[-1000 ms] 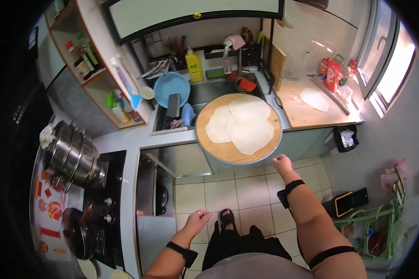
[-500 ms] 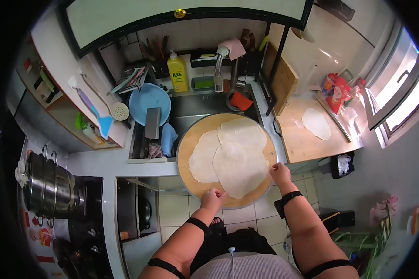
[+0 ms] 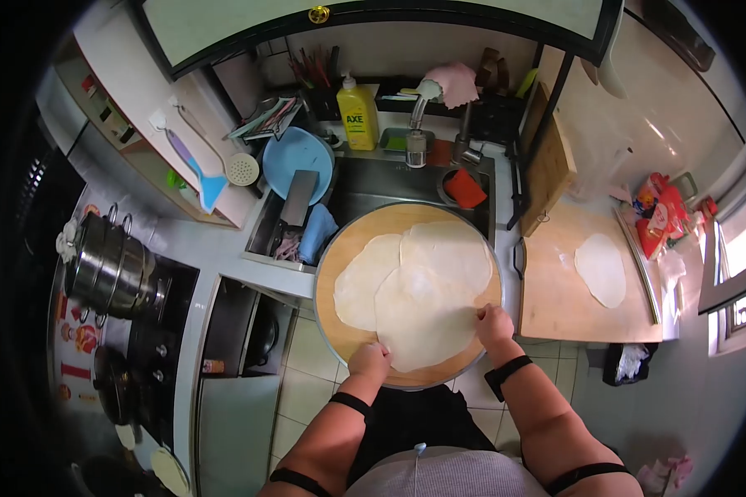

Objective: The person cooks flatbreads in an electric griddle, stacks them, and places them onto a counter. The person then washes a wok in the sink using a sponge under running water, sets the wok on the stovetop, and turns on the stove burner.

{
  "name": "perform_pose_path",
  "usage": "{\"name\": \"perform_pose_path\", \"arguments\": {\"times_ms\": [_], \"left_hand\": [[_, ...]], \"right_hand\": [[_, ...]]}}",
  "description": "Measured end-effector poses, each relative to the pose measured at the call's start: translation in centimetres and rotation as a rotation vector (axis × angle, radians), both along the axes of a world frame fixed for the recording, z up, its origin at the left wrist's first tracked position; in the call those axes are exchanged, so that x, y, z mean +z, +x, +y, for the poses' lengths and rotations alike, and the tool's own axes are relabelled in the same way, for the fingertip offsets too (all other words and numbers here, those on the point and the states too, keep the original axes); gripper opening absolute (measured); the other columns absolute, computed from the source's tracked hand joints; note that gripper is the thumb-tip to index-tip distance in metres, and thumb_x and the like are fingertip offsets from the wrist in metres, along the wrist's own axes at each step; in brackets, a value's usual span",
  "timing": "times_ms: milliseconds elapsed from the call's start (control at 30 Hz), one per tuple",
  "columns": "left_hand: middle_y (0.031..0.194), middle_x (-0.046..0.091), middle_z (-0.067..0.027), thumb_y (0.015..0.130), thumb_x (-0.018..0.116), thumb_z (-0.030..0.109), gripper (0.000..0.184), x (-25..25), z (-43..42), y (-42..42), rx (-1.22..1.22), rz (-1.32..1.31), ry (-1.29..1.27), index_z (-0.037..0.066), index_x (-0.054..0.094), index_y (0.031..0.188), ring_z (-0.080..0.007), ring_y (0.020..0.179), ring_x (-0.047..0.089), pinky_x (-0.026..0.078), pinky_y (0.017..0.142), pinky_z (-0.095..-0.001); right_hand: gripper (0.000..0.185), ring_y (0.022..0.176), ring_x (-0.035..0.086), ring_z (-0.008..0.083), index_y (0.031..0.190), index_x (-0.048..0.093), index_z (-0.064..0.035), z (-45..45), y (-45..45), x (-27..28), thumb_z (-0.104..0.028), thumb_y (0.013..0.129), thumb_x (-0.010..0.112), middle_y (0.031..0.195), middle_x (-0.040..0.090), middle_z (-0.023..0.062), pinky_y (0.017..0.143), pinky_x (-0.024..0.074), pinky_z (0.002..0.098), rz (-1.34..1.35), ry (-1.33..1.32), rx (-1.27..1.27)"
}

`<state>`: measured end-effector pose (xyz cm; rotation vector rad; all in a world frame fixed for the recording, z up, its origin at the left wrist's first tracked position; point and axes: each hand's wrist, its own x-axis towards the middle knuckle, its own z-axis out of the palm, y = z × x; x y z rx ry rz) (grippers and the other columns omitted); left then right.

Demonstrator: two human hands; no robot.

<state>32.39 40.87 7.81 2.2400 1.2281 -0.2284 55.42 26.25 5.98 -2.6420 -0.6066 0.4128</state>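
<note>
A round wooden board (image 3: 356,224) rests at the front of the sink, its near part over the counter edge. Several thin dough sheets overlap on it. The largest dough sheet (image 3: 427,311) lies nearest me. My left hand (image 3: 371,361) pinches its lower left edge. At its right edge, my right hand (image 3: 494,325) has its fingers closed on the same sheet. The sheet still lies flat on the board. Another dough sheet (image 3: 601,270) lies on the rectangular wooden board (image 3: 547,306) at the right, beside a metal rod (image 3: 638,269).
Behind the round board is the sink (image 3: 373,184), with a blue basin (image 3: 297,166), a yellow bottle (image 3: 357,116) and a faucet (image 3: 416,145). A steamer pot (image 3: 112,269) and a lidded pan (image 3: 110,385) stand on the left. Red packets (image 3: 661,217) sit at the right.
Both hands have moved forward from in front of the board to the edges of the large dough sheet, and their fingers have closed on it. The view has shifted closer to the board.
</note>
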Motion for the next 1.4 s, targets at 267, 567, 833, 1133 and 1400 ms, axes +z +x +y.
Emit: {"name": "perform_pose_path", "arguments": {"times_ms": [267,567,833,1133,1400], "left_hand": [[0.071,0.06,-0.0135,0.071,0.06,0.017,0.016,-0.8,-1.7,1.2,0.369,-0.501,-0.094,0.004,0.059,0.08,-0.0281,0.066,0.059,0.048,0.061,-0.0347],[0.073,0.059,-0.009,0.077,0.056,0.012,0.022,-1.6,-1.7,0.4,0.09,-0.528,-0.047,0.005,0.06,0.097,-0.0145,0.062,0.055,0.044,0.059,-0.0284],[0.081,0.057,0.0027,0.083,0.056,0.014,0.03,12.5,3.0,-3.3,0.393,-0.993,-0.648,0.005,0.057,0.111,-0.0048,0.064,0.048,0.041,0.059,-0.0193],[0.093,0.056,0.0036,0.085,0.056,0.016,0.032,19.7,-3.2,-32.9,0.624,-1.323,-0.53,0.011,0.053,0.116,-0.0034,0.075,0.049,0.042,0.067,-0.0179],[0.089,0.056,0.0027,0.085,0.056,0.015,0.032,18.7,-15.1,-64.6,1.221,-1.222,-0.42,0.011,0.053,0.117,-0.0024,0.073,0.05,0.044,0.065,-0.0157]], "right_hand": [[0.015,0.073,0.059,0.0308,0.082,0.055,-0.0059,0.7,0.6,0.3,-0.013,0.069,0.06,0.076,0.06,0.0142,0.064,0.0471,0.0397,0.096,0.298,0.059],[0.019,0.062,0.057,0.022,0.091,0.058,-0.0049,1.5,0.3,-1.4,-0.009,0.073,0.057,0.068,0.056,0.013,0.058,0.0451,0.032,-0.056,0.342,0.269],[0.017,0.074,0.058,0.0126,0.098,0.058,0.0017,6.6,-1.0,15.8,-0.008,0.085,0.052,0.087,0.06,0.005,0.065,0.0476,0.0234,0.757,0.83,0.074],[0.021,0.081,0.057,0.0139,0.1,0.055,0.0043,8.5,-27.1,24.3,-0.007,0.082,0.054,0.092,0.058,0.0073,0.073,0.0454,0.0234,0.98,0.943,0.406],[0.02,0.065,0.055,0.0111,0.101,0.056,0.0005,12.4,-61.6,19.5,-0.006,0.082,0.053,0.082,0.058,0.0055,0.053,0.0445,0.0191,1.356,0.221,0.863]]}}
